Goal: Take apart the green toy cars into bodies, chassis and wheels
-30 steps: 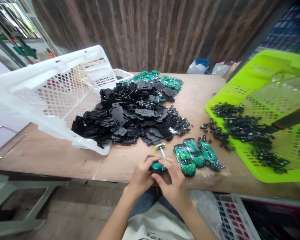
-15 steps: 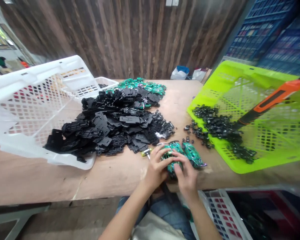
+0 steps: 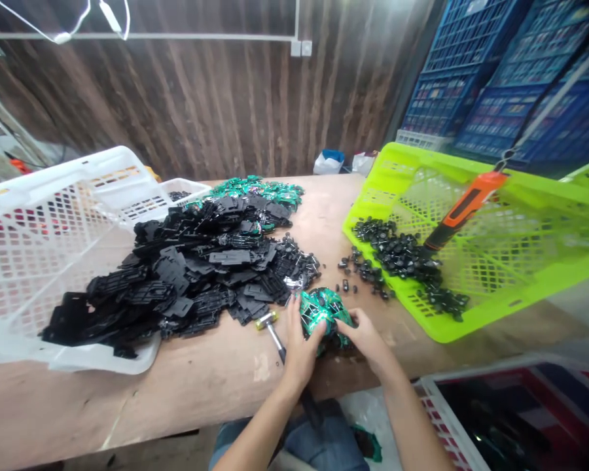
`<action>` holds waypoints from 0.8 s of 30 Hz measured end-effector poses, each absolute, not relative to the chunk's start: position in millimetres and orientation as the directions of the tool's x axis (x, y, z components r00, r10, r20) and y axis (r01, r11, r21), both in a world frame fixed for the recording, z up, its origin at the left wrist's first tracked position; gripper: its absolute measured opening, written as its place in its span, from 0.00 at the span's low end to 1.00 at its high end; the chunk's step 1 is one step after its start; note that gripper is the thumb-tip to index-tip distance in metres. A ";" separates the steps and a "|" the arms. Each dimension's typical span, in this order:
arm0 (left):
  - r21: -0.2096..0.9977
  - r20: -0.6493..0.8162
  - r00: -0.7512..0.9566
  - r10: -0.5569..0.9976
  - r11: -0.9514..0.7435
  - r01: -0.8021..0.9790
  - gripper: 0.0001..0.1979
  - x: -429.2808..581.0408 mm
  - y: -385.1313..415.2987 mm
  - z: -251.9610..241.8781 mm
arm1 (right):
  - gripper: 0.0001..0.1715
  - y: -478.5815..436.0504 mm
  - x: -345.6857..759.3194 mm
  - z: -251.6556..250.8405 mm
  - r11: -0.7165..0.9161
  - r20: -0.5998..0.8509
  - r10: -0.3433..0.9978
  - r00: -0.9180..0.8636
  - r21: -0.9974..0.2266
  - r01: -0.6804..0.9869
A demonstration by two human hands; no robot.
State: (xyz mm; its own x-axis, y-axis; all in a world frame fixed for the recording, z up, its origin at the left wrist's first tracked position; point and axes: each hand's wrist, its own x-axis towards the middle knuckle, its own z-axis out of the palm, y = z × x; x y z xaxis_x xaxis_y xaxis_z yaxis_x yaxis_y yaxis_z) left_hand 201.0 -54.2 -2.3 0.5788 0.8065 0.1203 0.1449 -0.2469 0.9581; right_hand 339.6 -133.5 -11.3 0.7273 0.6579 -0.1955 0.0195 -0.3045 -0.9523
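Shiny green toy cars [image 3: 319,313] are bunched together between my two hands near the table's front edge; how many cannot be made out. My left hand [image 3: 300,347] grips their left side, thumb on top and fingers along the far side. From the right, my right hand [image 3: 368,335] closes on them with thumb and fingers, partly hiding the dark underside. Beside my left hand lies a small hammer [image 3: 275,337] with a yellowish-tipped head, its black handle passing beneath my left wrist and over the table edge.
Black plastic car bases [image 3: 186,275] spill from a tipped white basket [image 3: 112,170]. Behind them lie more green car bodies [image 3: 255,190]. Black wheel sets [image 3: 397,252] fill the mouth of a lime-green basket [image 3: 471,288], where an orange electric screwdriver [image 3: 471,203] hangs on a cord.
The car that lay apart to the right is now bunched with the other between my hands. My left hand has moved off the top to the side. The view has tilted up and shifted right.
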 end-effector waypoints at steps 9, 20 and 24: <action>0.912 0.216 0.546 0.810 -0.367 0.183 0.28 197.4 -36.8 -4.6 | 0.29 -134.1 331.6 15.7 -0.121 -0.278 0.796 0.538 -0.944 -0.308; 0.919 0.308 0.533 0.788 -0.390 0.047 0.23 189.5 -41.3 14.3 | 0.48 -138.5 309.6 20.6 0.119 -0.173 0.898 0.404 -0.790 -0.602; 0.888 0.365 0.578 0.730 -0.460 0.019 0.24 191.8 -66.5 38.6 | 0.42 -170.8 299.9 23.1 0.387 -0.008 0.832 0.554 -0.707 -0.592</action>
State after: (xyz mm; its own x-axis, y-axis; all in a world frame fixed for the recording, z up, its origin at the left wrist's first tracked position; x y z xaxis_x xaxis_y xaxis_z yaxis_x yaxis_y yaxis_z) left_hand 191.8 -66.5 38.6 0.5781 0.7296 0.3654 0.0189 -0.4597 0.8879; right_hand 299.9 -170.8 23.1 0.5541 0.8324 -0.0078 -0.5919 0.3873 -0.7069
